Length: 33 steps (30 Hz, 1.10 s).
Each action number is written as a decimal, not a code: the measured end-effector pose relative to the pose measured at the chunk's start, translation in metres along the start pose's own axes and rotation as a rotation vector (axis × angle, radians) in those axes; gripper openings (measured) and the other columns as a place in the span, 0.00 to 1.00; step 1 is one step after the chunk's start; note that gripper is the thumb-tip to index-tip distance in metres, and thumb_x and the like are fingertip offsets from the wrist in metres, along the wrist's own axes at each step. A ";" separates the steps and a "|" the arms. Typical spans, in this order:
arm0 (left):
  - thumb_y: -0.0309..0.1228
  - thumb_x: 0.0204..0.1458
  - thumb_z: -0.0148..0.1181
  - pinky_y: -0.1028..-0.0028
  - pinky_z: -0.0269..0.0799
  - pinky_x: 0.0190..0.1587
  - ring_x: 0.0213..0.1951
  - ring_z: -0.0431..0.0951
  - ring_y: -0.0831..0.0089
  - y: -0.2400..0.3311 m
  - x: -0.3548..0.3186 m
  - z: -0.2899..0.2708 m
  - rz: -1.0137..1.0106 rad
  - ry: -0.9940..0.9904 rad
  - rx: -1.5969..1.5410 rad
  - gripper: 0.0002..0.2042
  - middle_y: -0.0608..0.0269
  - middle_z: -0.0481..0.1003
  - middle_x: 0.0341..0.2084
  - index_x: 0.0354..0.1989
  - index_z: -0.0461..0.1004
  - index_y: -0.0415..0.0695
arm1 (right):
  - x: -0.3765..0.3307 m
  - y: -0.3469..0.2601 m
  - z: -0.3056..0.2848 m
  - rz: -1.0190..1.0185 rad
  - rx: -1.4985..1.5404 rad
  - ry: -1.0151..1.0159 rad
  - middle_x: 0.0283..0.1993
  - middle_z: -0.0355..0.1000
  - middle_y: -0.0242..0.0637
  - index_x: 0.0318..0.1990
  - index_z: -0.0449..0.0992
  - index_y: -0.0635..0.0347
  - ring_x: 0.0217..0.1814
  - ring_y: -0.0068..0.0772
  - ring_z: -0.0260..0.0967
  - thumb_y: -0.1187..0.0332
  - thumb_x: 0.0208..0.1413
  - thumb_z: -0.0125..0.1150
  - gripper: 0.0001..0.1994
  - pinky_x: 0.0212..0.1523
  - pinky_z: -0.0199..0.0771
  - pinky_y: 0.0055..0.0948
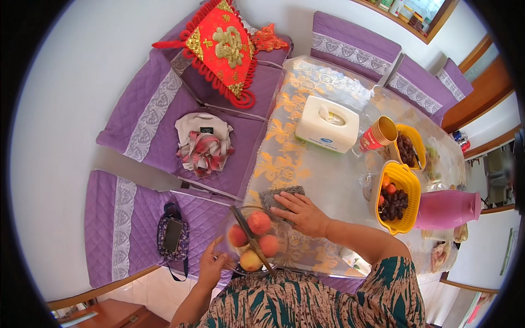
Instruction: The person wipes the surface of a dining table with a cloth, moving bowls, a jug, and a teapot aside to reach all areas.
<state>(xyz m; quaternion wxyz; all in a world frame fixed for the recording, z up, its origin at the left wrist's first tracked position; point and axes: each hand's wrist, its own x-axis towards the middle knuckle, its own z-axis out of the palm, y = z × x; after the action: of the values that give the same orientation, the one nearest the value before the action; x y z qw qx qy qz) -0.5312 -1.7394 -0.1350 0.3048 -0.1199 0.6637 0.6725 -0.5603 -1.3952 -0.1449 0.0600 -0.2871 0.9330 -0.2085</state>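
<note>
A clear bowl (223, 229) of peaches (258, 222) is at the table's near left edge, close to my body. A dark-handled knife (249, 236) lies across its top. My left hand (210, 265) grips the bowl's left side, thumb and fingers at the rim. Just right of the bowl, my right hand (306, 214) rests flat on a grey cloth (267, 198), its fingers stretched out and a little apart. The cloth lies on the table (322, 175), which has a clear cover over a gold flower pattern; part of it is hidden under my hand.
A white tissue box (327, 124), stacked paper cups (378, 134), yellow baskets (411, 177) of fruit and a pink jug (445, 209) stand on the table. Purple chairs surround it. Left seats hold folded clothing (205, 145) and a small bag (165, 240) with a phone (173, 235).
</note>
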 end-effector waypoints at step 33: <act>0.21 0.55 0.49 0.73 0.79 0.27 0.27 0.79 0.70 0.028 0.099 0.103 0.125 -0.143 0.036 0.26 0.57 0.76 0.30 0.64 0.57 0.40 | -0.080 -0.024 0.032 1.037 -0.296 0.225 0.71 0.47 0.56 0.66 0.55 0.65 0.71 0.59 0.45 0.72 0.55 0.46 0.29 0.63 0.54 0.58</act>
<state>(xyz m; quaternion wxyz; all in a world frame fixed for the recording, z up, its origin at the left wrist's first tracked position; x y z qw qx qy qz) -0.6002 -1.6127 -0.1589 0.3108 -0.0245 0.6585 0.6849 -0.4746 -1.3797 -0.1642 0.0135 0.2287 0.9722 -0.0476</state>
